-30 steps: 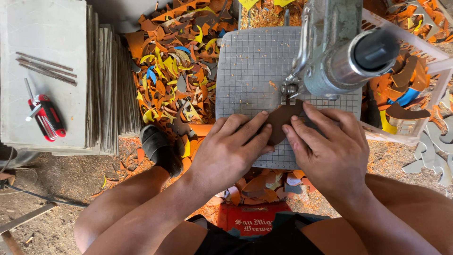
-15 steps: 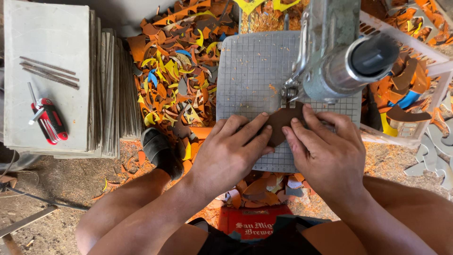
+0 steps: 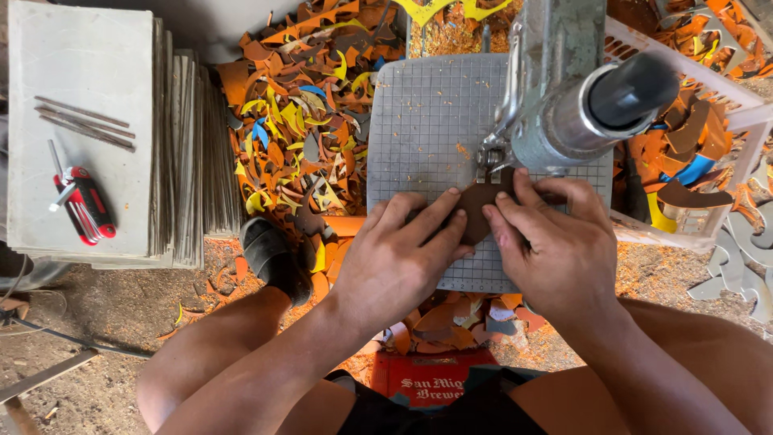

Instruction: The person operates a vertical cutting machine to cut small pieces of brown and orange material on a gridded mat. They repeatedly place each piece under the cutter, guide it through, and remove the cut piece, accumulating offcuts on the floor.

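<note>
Brown piece (image 3: 477,211): pinned flat on gridded table (image 3: 419,121) by left hand (image 3: 398,262) and right hand (image 3: 555,242), fingers pressing down, steadying it at the blade (image 3: 489,165).

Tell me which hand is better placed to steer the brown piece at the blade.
Probably the right hand. Its fingers lie on the brown piece just below the saw blade, closest to the cut. The left hand presses the piece's near edge from farther back on the gridded saw table, steadying it.
</note>
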`<state>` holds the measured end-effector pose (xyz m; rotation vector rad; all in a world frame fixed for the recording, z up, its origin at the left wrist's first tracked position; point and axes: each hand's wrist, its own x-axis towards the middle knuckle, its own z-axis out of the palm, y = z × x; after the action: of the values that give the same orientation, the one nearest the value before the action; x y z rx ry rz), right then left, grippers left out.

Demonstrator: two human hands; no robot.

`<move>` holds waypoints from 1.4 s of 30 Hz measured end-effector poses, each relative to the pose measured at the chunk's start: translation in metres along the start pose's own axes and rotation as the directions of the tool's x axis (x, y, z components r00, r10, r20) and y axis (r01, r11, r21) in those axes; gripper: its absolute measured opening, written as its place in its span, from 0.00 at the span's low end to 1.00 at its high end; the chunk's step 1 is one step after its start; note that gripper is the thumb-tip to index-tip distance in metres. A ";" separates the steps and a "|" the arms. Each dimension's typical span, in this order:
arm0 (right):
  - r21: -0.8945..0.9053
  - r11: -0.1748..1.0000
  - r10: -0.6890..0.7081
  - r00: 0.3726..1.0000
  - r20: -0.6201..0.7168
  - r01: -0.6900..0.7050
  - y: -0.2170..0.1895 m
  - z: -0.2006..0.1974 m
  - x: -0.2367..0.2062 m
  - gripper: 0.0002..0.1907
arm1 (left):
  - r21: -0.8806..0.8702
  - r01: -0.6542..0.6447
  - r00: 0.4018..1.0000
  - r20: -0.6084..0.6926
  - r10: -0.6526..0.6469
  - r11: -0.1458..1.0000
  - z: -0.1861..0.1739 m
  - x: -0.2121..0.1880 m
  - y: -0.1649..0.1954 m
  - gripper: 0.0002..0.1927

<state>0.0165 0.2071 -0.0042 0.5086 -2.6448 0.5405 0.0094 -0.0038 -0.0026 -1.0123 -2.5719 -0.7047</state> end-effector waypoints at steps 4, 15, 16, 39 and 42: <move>-0.017 1.000 -0.012 1.000 -0.014 0.011 0.003 0.003 0.001 0.10 | 0.002 0.015 1.000 -0.009 -0.015 1.000 0.003 0.000 0.002 0.16; 0.030 0.999 0.013 1.000 0.008 -0.013 0.014 0.007 0.000 0.09 | 0.007 0.048 0.998 -0.044 -0.047 0.999 0.010 0.004 0.009 0.18; 0.031 0.999 0.020 1.000 0.010 -0.020 0.014 0.007 0.001 0.08 | 0.002 0.049 0.998 -0.047 -0.049 0.999 0.011 0.005 0.009 0.18; 0.163 0.984 0.064 0.994 0.091 -0.078 0.041 0.019 0.004 0.10 | 0.036 0.114 0.990 -0.090 -0.110 0.993 0.031 0.019 0.028 0.20; 0.153 0.988 0.010 0.998 0.057 -0.019 0.045 0.017 0.008 0.12 | 0.063 0.130 0.987 -0.105 -0.123 0.989 0.035 0.021 0.031 0.20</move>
<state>-0.0140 0.2357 -0.0286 0.5578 -2.6752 0.7493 0.0128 0.0463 -0.0129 -0.7765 -2.5705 -0.6750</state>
